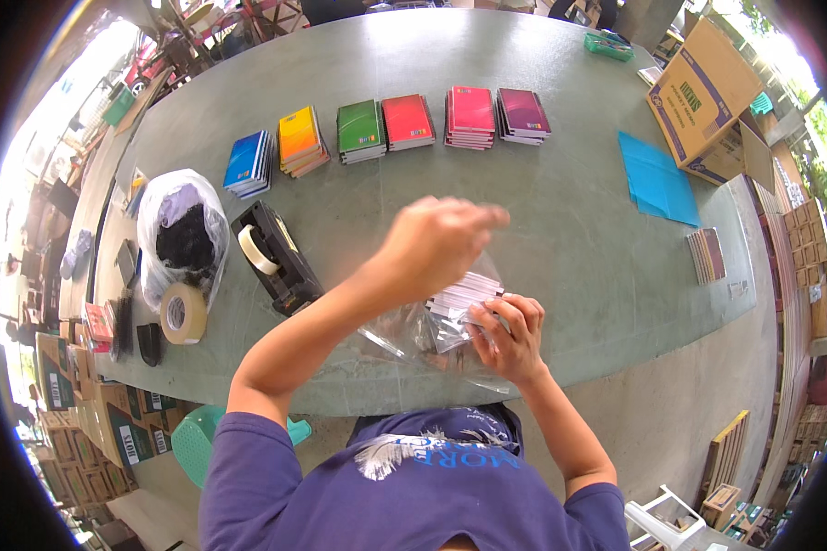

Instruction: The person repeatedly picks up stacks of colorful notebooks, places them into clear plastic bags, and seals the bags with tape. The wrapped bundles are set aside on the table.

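A stack of small notebooks (466, 292), its pale page edges showing, lies inside a clear plastic bag (446, 340) near the front edge of the table. My right hand (513, 335) grips the right side of this bagged stack, fingers curled over the plastic. Just above the stack, my left hand (441, 241) is smeared by motion, so I cannot tell whether its fingers hold anything. Loose plastic spreads out below and to the left of the stack.
Across the green table (597, 303) stand several notebook stacks, from blue (246, 163) to maroon (524, 115). A tape dispenser (280, 262), tape roll (184, 314) and filled plastic bag (186, 230) sit left. A blue sheet (654, 179), cardboard box (698, 101) and more notebooks (706, 255) lie right.
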Motion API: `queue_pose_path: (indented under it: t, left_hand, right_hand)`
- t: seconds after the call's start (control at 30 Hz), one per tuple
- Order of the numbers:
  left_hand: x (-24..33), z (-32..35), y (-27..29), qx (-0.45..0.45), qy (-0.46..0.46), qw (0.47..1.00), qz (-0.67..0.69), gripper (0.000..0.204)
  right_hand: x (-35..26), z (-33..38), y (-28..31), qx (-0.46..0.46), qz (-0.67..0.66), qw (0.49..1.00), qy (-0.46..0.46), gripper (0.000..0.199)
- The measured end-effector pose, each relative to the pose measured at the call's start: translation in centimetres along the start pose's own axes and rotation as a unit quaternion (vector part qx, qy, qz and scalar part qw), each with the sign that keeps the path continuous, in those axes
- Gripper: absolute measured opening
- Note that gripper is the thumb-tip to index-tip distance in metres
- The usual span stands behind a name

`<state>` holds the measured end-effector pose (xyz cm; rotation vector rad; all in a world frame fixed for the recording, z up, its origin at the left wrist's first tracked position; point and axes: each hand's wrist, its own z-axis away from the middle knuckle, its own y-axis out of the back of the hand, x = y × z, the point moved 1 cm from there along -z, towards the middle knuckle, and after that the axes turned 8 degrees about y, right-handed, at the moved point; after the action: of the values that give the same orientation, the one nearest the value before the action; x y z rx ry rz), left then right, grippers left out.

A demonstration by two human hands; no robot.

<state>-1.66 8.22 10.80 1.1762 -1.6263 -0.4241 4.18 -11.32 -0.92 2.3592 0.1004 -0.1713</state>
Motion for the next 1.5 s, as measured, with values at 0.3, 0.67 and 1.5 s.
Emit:
queue_pose_path:
  t: [0.3,0.67,1.5]
  left_hand:
    - [-5.7,10.8,-2.3,-0.047,0.011,0.996,0.071,0.043]
    - [-4.1,7.9,-5.0,-0.054,-0.071,0.992,0.085,0.032]
    - [-2.1,11.4,-5.1,0.0,-0.135,0.984,-0.12,0.036]
  right_hand:
    - [-0.2,-0.9,0.5,-0.018,-0.035,0.999,-0.002,0.024]
    - [-0.2,-2.3,1.2,-0.082,-0.084,0.991,-0.067,0.025]
    - [0.1,-3.2,2.6,-0.138,-0.167,0.971,-0.101,0.032]
